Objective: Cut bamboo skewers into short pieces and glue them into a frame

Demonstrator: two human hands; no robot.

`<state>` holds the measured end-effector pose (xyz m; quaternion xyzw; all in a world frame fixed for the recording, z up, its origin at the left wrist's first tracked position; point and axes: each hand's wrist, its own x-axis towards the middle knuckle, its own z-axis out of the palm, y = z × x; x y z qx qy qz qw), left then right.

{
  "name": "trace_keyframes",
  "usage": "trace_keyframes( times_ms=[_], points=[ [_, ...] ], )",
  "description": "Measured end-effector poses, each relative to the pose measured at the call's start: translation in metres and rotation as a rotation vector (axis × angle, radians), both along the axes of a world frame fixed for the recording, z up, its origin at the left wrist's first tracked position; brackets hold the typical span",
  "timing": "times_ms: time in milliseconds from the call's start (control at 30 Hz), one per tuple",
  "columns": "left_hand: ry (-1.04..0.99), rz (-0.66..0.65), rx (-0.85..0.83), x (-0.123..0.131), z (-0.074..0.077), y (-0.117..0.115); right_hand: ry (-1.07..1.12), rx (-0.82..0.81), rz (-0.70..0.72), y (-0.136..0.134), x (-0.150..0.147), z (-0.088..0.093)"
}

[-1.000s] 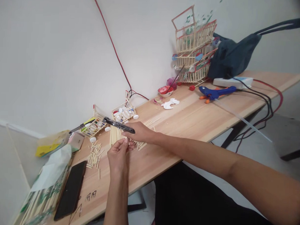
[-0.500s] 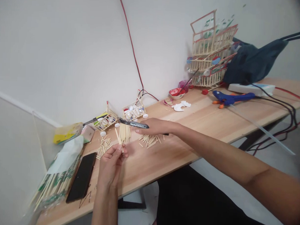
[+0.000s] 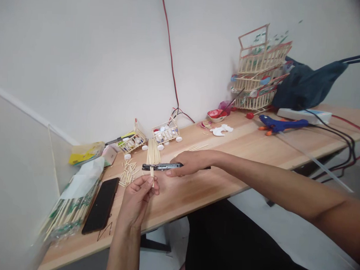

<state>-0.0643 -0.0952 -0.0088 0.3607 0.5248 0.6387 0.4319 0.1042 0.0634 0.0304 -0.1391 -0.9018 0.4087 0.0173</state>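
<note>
My left hand [image 3: 141, 192] pinches a thin wooden stick [image 3: 152, 172] upright between thumb and fingers. My right hand [image 3: 187, 163] is closed around dark metal pliers [image 3: 164, 166], whose jaws lie across the stick just above my left fingertips. Whether the jaws bite into it, I cannot tell. Behind the pliers lies a bundle of long sticks [image 3: 153, 150]. Short cut sticks [image 3: 128, 172] are scattered left of it, and more sticks [image 3: 194, 147] show partly behind my right hand.
Two small stick carts [image 3: 131, 143] with white wheels stand near the wall. A phone [image 3: 101, 205] and bagged sticks [image 3: 74, 204] lie left. Farther right are a red paint bowl [image 3: 216, 115], stacked stick baskets [image 3: 254, 80], a blue glue gun [image 3: 282, 124] and cables [image 3: 342, 134].
My right hand has brought the pliers down and toward me, from above the stick to across it. My left hand keeps its pinch. The view has shifted slightly.
</note>
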Motion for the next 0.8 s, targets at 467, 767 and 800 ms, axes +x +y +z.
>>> trace_keyframes(
  times_ms=[467, 767, 800],
  points=[
    [-0.013, -0.042, -0.028, -0.008, 0.0, -0.009, -0.009, 0.076, -0.009, -0.008, -0.007, -0.008],
    [-0.02, -0.059, -0.059, -0.011, -0.002, -0.013, -0.02, 0.0, 0.051, -0.009, -0.006, -0.007],
    [-0.025, -0.063, -0.063, -0.011, -0.002, -0.013, -0.025, 0.003, 0.065, -0.009, -0.006, -0.008]
  ],
)
